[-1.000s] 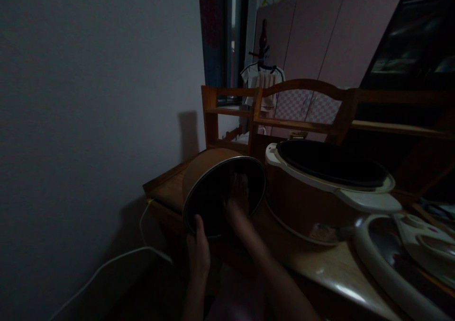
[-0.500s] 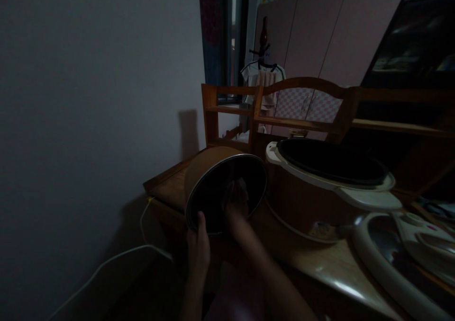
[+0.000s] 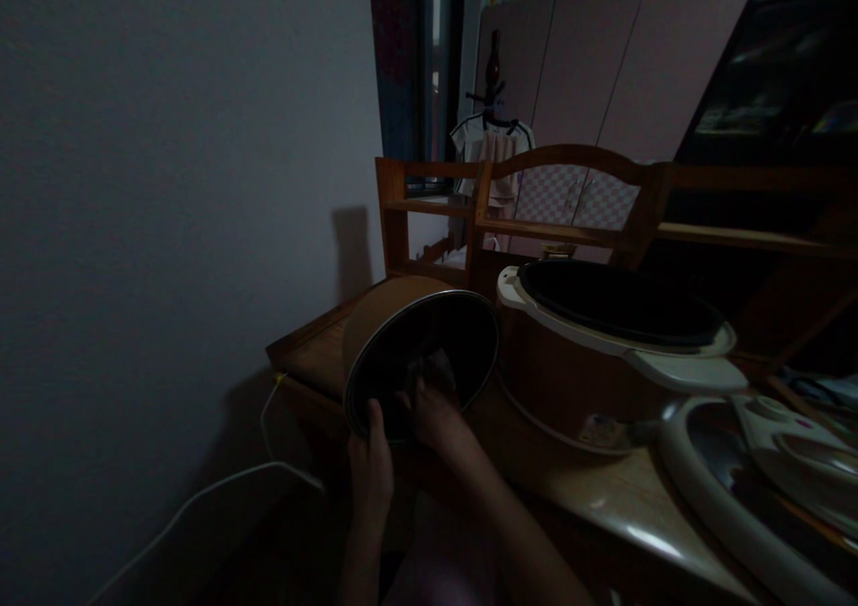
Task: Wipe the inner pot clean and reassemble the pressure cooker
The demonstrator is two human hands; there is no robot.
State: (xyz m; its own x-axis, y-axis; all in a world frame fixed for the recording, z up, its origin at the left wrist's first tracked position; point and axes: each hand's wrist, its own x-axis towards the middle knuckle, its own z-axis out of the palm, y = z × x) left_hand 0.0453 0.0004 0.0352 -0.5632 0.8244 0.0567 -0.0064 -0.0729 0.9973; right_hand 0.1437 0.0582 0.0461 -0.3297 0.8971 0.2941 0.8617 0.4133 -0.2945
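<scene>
Right hand (image 3: 434, 413) has dropped lower inside the pot (image 3: 383, 318) tilted at the counter (image 3: 314, 361) edge, grip closed on what looks like cloth (image 3: 441, 367); left hand (image 3: 373, 465) pinches the rim, and slack there under pressure could roll it off.

The pot (image 3: 385, 318) lies tilted on the left part of the bench (image 3: 590, 490), its opening toward the near side. The left hand (image 3: 371, 463) is at the pot's near-left rim; the right hand (image 3: 433, 411), with a cloth (image 3: 441, 367), is inside the pot. The cooker body (image 3: 553, 378) stands right of the pot. The cooker lid (image 3: 727, 476) lies near right, beside the cooker body. A shelf unit (image 3: 563, 231) spans the bench's far side; behind it are a coat rack (image 3: 494, 68) and a wardrobe (image 3: 590, 70).
</scene>
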